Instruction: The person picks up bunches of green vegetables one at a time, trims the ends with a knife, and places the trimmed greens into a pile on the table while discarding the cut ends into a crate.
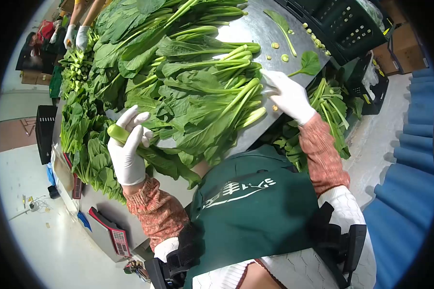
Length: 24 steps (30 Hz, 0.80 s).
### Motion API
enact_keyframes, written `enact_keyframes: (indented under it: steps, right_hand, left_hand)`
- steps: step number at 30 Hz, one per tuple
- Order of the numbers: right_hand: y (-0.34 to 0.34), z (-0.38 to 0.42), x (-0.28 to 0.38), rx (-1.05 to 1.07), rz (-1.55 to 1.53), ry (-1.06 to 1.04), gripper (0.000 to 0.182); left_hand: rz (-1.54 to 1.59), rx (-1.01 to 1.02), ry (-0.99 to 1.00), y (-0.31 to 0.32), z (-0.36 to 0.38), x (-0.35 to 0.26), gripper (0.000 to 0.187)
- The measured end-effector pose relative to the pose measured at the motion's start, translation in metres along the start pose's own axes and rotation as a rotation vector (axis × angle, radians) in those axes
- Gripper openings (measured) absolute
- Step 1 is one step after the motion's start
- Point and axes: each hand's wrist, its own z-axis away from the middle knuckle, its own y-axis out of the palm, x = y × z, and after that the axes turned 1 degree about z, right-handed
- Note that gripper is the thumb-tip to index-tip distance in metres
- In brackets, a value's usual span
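My left hand [130, 149], in a white glove, is closed around the thick pale-green stem of a leafy green [116, 133]; its leaves hang down toward my apron. My right hand [289, 96], also gloved in white, is at the cut stem ends of a large pile of leafy greens [193, 91]. Its thumb and fingers look apart, with nothing visible held between them. The pile lies on a metal table [255, 29], stems pointing to the right.
Trimmed stem bits [285, 58] and a loose leaf [309, 63] lie on the table's right side. Beyond are dark plastic crates [342, 29]. More greens [330, 103] lie below the right edge. Another person's gloved hands [82, 38] work at the far left. A scale [118, 241] stands at lower left.
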Motion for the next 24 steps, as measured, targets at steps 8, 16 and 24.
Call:
enact_keyframes:
  steps: [8, 16, 24]
  right_hand:
    - [-0.009, -0.031, 0.005, 0.349, -0.644, 0.15, 0.025]
    - [-0.035, -0.005, 0.013, 0.125, -0.82, 0.402, 0.032]
    - [-0.032, 0.0, 0.031, 0.037, -0.939, 0.402, 0.031]
  left_hand:
    - [-0.023, -0.146, 0.026, -0.029, 0.017, -0.001, 0.045]
    - [-0.043, -0.128, 0.018, -0.017, 0.011, 0.003, 0.044]
    - [-0.101, -0.068, 0.037, 0.001, 0.015, -0.003, 0.035]
